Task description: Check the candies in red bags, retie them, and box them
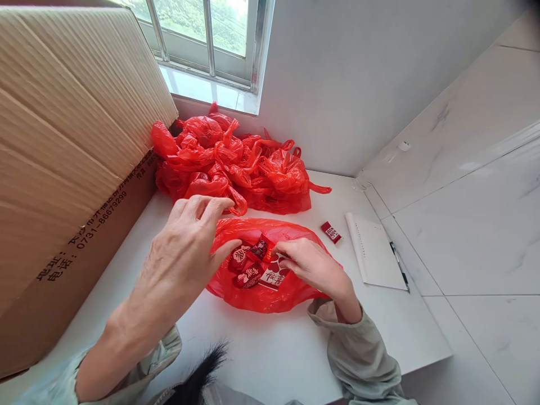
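Right hand (314, 267) reaches into the open red plastic bag (265, 301), thumb and index finger close together at a small red-and-gold packet (269, 255); can't tell if it's pinched or just touched. Left hand (179, 242) hovers over the bag's left side, thumb and fingers well apart, nothing held. Progress, judging by layout: partly done, several wrapped packets already inside; bag mouth wide open, no knot, so closing looks undone. One loose red packet (331, 232) lies outside, right of the bag; can't tell whether it belongs in. Bag sits on the white table (261, 349) in front of the person, thin, glossy, crinkled, spread nearly flat. Contents: dark red packets (248, 274) with pale characters, plus a white-and-red packet (274, 273). Behind: heaped red plastic bags (236, 163), contents unclear. Right: notebook (371, 250) with pen (399, 264). Left: big cardboard box (84, 112).
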{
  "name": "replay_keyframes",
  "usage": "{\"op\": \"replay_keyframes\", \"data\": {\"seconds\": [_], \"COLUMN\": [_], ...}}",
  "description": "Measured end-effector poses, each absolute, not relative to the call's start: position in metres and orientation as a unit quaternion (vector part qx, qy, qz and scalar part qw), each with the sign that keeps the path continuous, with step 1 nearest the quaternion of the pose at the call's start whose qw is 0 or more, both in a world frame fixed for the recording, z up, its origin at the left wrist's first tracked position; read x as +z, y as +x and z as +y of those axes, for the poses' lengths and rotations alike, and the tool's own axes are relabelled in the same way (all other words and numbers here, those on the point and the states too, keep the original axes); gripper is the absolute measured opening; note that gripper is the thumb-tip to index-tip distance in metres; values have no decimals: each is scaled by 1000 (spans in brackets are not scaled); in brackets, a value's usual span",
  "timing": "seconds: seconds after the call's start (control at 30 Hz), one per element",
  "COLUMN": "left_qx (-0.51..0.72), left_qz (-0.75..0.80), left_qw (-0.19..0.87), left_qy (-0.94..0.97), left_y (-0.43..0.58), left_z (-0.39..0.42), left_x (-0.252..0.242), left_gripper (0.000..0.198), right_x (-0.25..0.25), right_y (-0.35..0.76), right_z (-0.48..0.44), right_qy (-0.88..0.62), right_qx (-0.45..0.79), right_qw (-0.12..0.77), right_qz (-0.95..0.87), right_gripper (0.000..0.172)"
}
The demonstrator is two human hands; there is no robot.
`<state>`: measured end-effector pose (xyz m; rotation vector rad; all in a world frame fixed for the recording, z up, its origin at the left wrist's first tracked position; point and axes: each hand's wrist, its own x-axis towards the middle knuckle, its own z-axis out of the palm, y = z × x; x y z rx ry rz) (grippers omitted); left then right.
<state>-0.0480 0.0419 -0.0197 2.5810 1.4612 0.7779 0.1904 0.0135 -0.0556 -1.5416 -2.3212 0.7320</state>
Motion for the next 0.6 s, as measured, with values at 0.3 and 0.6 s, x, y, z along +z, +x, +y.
{"op": "replay_keyframes", "data": {"seconds": [0.3, 0.6], "left_qx": [17, 63], "left_qz": [546, 547], "left_qw": [70, 141], "left_qy": [835, 823], "left_y": [-50, -69], "left_z": [37, 53], "left_x": [-14, -23], "left_gripper": [16, 11], "right_x": [-28, -32], "right_y": [193, 247], "right_z": [-3, -40], "right_qy": [-575, -717], "right_qx": [218, 206], "right_qw": [99, 107], "right_qz": [-782, -658], "right_gripper": [22, 66]}}
